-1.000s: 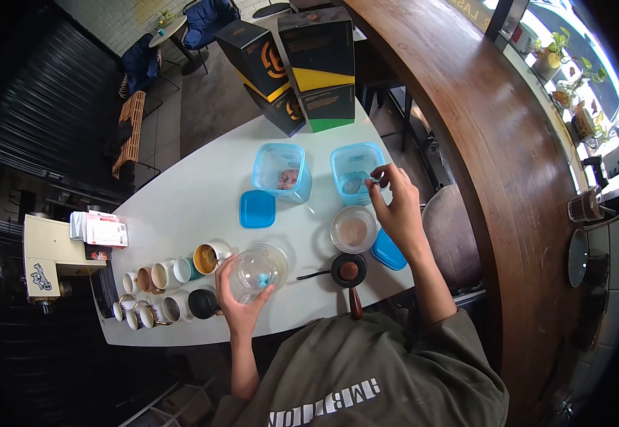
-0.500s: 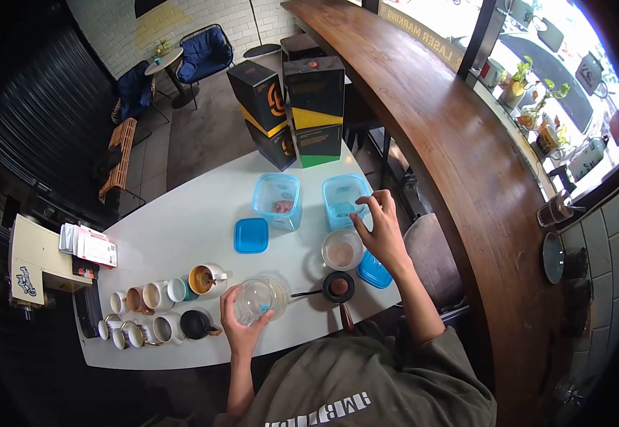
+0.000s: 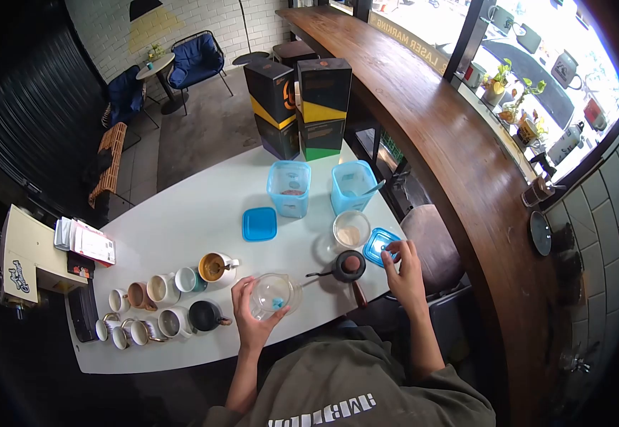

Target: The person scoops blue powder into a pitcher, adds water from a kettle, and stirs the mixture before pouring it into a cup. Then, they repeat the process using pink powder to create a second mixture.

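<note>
My left hand is wrapped round the side of a clear glass jug with a blue mark on it, at the table's front edge. My right hand holds nothing, its thumb and fingers slightly apart, fingertips at the edge of a blue lid. Between the hands sits a round black vessel with a brown top and brown handle. Behind it is a clear cup with pale brown contents. A spoon leans in the right translucent blue container.
Another blue container with reddish contents stands beside a second blue lid. Several mugs fill the table's left side. Tall black and yellow boxes stand at the back. A wooden counter runs along the right.
My right hand has moved from over the right container down to the blue lid. A spoon now rests in that container. My left hand stays on the jug; the view has shifted slightly.
</note>
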`<move>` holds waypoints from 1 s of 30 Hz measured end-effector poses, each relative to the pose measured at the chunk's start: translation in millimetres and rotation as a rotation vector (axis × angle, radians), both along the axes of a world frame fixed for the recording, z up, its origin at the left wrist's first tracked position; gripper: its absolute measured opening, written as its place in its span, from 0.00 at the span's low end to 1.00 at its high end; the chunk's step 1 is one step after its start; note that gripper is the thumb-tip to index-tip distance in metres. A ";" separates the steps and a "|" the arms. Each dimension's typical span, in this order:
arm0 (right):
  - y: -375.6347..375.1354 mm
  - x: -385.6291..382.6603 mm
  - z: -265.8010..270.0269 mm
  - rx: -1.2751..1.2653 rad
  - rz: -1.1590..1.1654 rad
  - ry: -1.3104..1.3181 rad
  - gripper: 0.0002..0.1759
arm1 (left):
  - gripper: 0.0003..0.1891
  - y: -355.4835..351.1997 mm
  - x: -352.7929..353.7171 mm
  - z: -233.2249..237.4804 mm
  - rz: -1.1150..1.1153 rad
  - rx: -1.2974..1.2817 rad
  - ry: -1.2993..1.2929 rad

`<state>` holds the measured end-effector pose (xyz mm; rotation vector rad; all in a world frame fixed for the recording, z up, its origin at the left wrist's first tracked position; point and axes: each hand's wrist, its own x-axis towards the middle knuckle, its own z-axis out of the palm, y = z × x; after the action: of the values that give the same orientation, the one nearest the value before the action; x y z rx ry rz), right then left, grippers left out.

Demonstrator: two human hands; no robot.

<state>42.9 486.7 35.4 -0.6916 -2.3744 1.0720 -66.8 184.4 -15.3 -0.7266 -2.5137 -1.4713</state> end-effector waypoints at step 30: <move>-79.7 11.2 -111.7 -1.198 -0.145 0.037 0.20 | 0.42 -42.5 8.9 -36.5 -0.159 0.031 -0.056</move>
<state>54.1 407.0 -76.3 -1.1424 -1.3974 2.3671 -57.9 141.9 -51.8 -0.9116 -2.5184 -1.5988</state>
